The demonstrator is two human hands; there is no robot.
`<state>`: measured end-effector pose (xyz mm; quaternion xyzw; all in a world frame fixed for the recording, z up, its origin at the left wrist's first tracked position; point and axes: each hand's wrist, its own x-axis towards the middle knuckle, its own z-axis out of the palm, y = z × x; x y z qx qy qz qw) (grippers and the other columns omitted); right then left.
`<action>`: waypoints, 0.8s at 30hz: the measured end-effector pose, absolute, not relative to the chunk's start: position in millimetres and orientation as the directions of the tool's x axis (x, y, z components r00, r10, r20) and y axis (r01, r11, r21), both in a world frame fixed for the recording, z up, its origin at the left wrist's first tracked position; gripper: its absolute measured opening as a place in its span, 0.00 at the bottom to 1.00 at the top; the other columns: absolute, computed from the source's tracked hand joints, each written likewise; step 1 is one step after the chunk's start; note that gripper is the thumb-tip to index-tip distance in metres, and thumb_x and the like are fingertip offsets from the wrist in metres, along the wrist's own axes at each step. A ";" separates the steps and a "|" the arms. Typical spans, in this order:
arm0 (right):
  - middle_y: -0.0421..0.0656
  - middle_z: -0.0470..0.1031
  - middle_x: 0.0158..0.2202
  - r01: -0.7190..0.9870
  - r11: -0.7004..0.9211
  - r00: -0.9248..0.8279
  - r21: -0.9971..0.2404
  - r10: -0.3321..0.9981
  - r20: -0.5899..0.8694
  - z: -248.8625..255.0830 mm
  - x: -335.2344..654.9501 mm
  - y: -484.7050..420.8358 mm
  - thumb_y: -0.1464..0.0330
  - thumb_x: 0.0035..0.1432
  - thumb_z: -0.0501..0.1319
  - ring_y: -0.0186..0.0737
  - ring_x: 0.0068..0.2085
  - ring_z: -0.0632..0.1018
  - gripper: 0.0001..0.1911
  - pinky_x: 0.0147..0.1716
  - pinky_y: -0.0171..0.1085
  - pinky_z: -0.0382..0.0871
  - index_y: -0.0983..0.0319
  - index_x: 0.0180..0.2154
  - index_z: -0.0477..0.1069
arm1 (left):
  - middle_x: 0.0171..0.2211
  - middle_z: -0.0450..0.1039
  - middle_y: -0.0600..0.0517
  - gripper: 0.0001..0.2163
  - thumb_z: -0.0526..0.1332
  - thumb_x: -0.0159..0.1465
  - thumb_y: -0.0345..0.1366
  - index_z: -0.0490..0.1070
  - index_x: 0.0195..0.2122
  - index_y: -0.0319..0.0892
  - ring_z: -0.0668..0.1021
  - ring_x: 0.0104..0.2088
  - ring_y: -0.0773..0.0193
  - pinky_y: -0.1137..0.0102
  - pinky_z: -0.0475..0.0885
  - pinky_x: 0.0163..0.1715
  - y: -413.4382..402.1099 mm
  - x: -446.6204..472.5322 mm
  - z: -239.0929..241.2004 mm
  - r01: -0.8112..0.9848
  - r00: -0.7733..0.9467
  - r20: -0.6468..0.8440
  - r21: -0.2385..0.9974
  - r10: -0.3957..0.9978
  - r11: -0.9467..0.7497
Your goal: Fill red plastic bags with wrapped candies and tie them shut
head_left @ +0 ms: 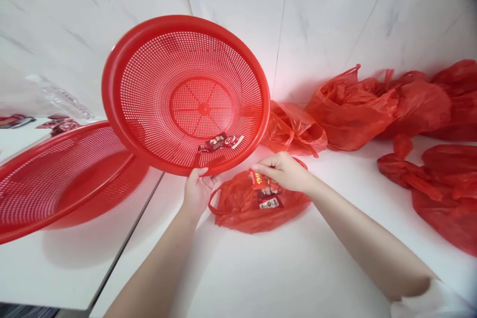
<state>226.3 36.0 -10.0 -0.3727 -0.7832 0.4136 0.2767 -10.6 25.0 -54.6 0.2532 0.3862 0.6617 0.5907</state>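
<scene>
My left hand [197, 190] grips the lower rim of a round red mesh basket [156, 59] and holds it tilted up on edge, its inside facing me. A few wrapped candies [219, 142] lie at the bottom of its slope. My right hand [283, 171] is pinched on a red candy packet [257, 179] just above a flat red plastic bag [242, 211] on the white table. More wrapped candies [269, 198] rest on that bag, under the hand.
A second red mesh basket [44, 179] sits at the left, partly behind the tilted one. Several crumpled red plastic bags [354, 109] lie along the white tiled wall and at the right [447, 194]. A clear wrapper and small red items [55, 121] lie far left.
</scene>
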 end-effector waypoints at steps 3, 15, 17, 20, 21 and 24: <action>0.40 0.77 0.26 0.258 0.251 -0.505 -0.933 0.858 0.091 -11.1 224.9 40.0 0.53 0.62 0.57 0.34 0.27 0.76 0.20 0.26 0.31 0.67 0.63 0.34 0.77 | 0.38 0.80 0.49 0.09 0.59 0.52 0.29 0.75 0.34 0.40 0.80 0.40 0.58 0.64 0.76 0.42 23.9 -9.2 -57.3 -0.569 -0.137 -0.084 0.822 0.987 -0.009; 0.52 0.74 0.49 -0.417 -0.457 -0.413 -0.785 0.865 -0.284 9.2 224.5 41.2 0.66 0.65 0.47 0.42 0.47 0.79 0.11 0.48 0.45 0.75 0.63 0.43 0.64 | 0.39 0.80 0.45 0.11 0.58 0.52 0.30 0.76 0.36 0.37 0.79 0.47 0.50 0.57 0.74 0.48 21.5 -5.5 -55.7 -0.561 -0.081 -0.104 0.826 0.991 0.040; 0.51 0.73 0.51 -0.383 -0.422 -0.478 -0.822 0.852 -0.214 12.3 223.8 37.2 0.72 0.61 0.49 0.43 0.49 0.78 0.12 0.53 0.49 0.72 0.63 0.45 0.64 | 0.40 0.80 0.45 0.12 0.59 0.52 0.30 0.75 0.37 0.37 0.78 0.48 0.50 0.57 0.74 0.48 21.4 -5.3 -56.8 -0.568 -0.074 -0.103 0.822 0.992 0.043; 0.49 0.73 0.52 -0.379 -0.385 -0.526 -0.842 0.838 -0.147 14.0 221.6 33.2 0.79 0.56 0.53 0.41 0.50 0.77 0.18 0.57 0.47 0.68 0.64 0.49 0.65 | 0.41 0.80 0.45 0.13 0.59 0.52 0.30 0.75 0.39 0.37 0.78 0.48 0.50 0.57 0.74 0.48 20.2 -5.7 -58.0 -0.582 -0.055 -0.121 0.810 0.991 0.066; 0.48 0.74 0.52 -0.380 -0.384 -0.536 -0.841 0.833 -0.138 13.8 220.8 32.6 0.79 0.55 0.54 0.40 0.50 0.77 0.19 0.58 0.46 0.67 0.64 0.50 0.66 | 0.41 0.80 0.45 0.13 0.59 0.52 0.31 0.75 0.39 0.36 0.78 0.48 0.50 0.57 0.74 0.48 19.8 -6.0 -58.4 -0.584 -0.047 -0.129 0.808 0.991 0.077; 0.48 0.74 0.52 -0.374 -0.380 -0.552 -0.846 0.824 -0.126 11.8 219.6 32.6 0.76 0.57 0.58 0.40 0.51 0.76 0.16 0.57 0.44 0.68 0.65 0.49 0.69 | 0.40 0.80 0.44 0.13 0.59 0.52 0.31 0.75 0.39 0.36 0.79 0.47 0.50 0.57 0.74 0.48 19.2 -7.2 -59.6 -0.587 -0.026 -0.139 0.804 0.990 0.098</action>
